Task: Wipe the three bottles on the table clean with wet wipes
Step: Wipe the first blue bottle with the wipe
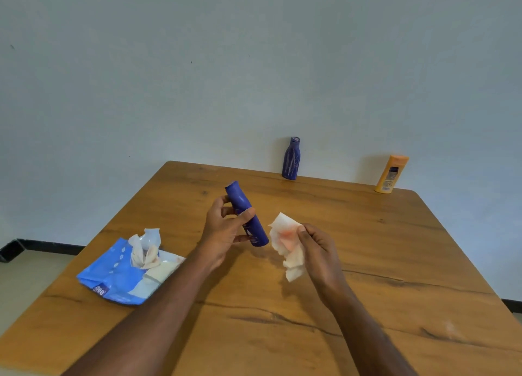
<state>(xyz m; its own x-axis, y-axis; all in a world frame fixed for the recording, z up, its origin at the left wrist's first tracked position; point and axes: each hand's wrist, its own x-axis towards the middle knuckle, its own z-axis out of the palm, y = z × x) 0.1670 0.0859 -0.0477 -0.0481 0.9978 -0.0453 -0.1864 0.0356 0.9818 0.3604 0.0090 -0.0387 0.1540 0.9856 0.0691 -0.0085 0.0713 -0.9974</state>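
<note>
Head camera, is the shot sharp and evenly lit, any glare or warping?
Head view: soft overall, no glare; the wipe glows orange where light passes through; the orange bottle casts a faint shadow on the wall; wide-angle distortion splays the table edges and tilts the far bottles.

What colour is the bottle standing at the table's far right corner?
Orange-yellow bottle with an orange cap, seen in the head view.

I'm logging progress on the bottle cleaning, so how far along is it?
Nothing is visibly finished. In hand: the left hand holds a blue bottle, the right hand a wet wipe. The dark blue bottle and orange bottle stand at the table's far edge.
</note>
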